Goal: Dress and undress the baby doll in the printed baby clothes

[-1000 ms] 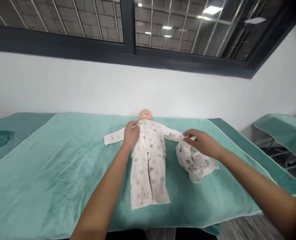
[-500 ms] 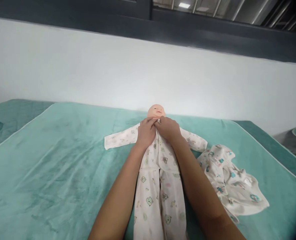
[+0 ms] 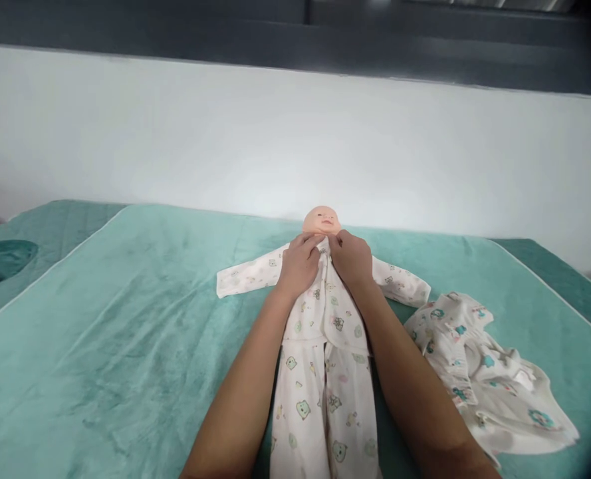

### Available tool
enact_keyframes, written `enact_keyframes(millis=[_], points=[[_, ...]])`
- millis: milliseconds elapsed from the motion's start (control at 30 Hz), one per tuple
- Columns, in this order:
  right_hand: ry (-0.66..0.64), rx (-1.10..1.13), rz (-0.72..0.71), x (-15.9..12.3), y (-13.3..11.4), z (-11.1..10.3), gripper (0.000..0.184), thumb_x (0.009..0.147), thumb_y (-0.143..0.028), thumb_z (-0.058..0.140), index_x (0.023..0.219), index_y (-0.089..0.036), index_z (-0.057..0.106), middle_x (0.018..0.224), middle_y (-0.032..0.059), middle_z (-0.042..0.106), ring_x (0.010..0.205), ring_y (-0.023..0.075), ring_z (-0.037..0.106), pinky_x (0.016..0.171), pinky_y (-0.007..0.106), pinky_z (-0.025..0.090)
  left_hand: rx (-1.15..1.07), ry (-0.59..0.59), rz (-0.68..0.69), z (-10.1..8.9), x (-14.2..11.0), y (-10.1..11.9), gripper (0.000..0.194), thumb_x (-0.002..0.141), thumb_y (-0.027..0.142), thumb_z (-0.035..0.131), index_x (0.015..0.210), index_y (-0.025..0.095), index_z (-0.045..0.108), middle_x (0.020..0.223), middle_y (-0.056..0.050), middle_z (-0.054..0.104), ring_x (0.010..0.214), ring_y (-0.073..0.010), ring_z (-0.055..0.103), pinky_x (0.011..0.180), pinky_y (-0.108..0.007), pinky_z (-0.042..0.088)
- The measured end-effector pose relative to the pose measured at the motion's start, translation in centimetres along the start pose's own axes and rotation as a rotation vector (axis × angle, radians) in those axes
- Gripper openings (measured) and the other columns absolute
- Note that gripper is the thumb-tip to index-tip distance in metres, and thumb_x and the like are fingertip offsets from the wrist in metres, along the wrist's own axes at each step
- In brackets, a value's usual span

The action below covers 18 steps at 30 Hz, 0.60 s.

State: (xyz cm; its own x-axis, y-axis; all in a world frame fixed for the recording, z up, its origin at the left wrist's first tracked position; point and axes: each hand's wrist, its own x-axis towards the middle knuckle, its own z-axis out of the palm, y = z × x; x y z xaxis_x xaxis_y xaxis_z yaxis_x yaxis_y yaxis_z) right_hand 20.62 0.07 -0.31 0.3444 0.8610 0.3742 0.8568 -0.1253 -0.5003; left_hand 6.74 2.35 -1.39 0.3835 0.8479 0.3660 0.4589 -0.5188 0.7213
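White garment lies crumpled beside one sleeve; left hand and right hand, grip closed, pinch the shirt.

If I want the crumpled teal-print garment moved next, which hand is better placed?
Probably the right hand: the garment lies on that side of the doll, whereas the left hand would have to reach across.
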Motion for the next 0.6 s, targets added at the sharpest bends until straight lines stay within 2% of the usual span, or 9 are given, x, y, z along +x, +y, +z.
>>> enact_keyframes(millis=[167, 300, 400, 500, 600], points=[[0.092, 0.296, 0.129, 0.0, 0.8, 0.4, 0.038, 0.094, -0.039, 0.044, 0.06, -0.023, 0.039, 0.058, -0.0024, 0.048, 0.059, 0.015, 0.038, 0.059, 0.027, 0.027, 0.006, 0.017, 0.011, 0.1, 0.0, 0.1, 0.042, 0.093, 0.018, 0.036, 0.124, 0.026, 0.065, 0.135, -0.006, 0.058, 0.13, -0.027, 0.049, 0.111, -0.048, 0.035], [0.186, 0.512, 0.183, -0.4, 1.1, 0.2, 0.037, 0.091, -0.04, 0.049, 0.059, -0.023, 0.041, 0.059, -0.0046, 0.044, 0.06, 0.0138, 0.04, 0.061, 0.026, 0.033, -0.052, 0.066, 0.062, 0.1, -0.2, 0.1, 0.043, 0.091, 0.016, 0.039, 0.126, 0.025, 0.063, 0.131, -0.006, 0.06, 0.128, -0.0243, 0.05, 0.112, -0.044, 0.037], [0.277, 0.552, 0.175, -2.1, 1.0, -0.5, 0.036, 0.091, -0.044, 0.049, 0.063, -0.023, 0.045, 0.06, -0.0049, 0.044, 0.061, 0.0135, 0.041, 0.062, 0.026, 0.034, -0.076, 0.106, 0.111, 0.0, -0.7, 0.5, 0.038, 0.091, 0.016, 0.041, 0.115, 0.025, 0.069, 0.129, -0.005, 0.062, 0.125, -0.0219, 0.054, 0.11, -0.04, 0.039], [0.243, 0.554, 0.143, -4.8, 1.1, -1.3, 0.034, 0.093, -0.049, 0.047, 0.072, -0.022, 0.051, 0.063, -0.0049, 0.048, 0.06, 0.0137, 0.043, 0.06, 0.026, 0.035, -0.03, 0.071, 0.164, -0.1, -1.6, 0.9, 0.034, 0.093, 0.018, 0.043, 0.104, 0.027, 0.074, 0.13, -0.002, 0.063, 0.126, -0.0214, 0.053, 0.112, -0.041, 0.037], [0.151, 0.559, 0.082, -7.1, 1.2, -2.0, 0.033, 0.093, -0.051, 0.047, 0.079, -0.022, 0.054, 0.067, -0.0042, 0.053, 0.062, 0.0135, 0.046, 0.062, 0.025, 0.037, 0.027, 0.036, 0.211, -0.2, -2.5, 1.0, 0.031, 0.096, 0.024, 0.045, 0.106, 0.029, 0.073, 0.132, -0.002, 0.063, 0.13, -0.0225, 0.05, 0.113, -0.044, 0.035]])
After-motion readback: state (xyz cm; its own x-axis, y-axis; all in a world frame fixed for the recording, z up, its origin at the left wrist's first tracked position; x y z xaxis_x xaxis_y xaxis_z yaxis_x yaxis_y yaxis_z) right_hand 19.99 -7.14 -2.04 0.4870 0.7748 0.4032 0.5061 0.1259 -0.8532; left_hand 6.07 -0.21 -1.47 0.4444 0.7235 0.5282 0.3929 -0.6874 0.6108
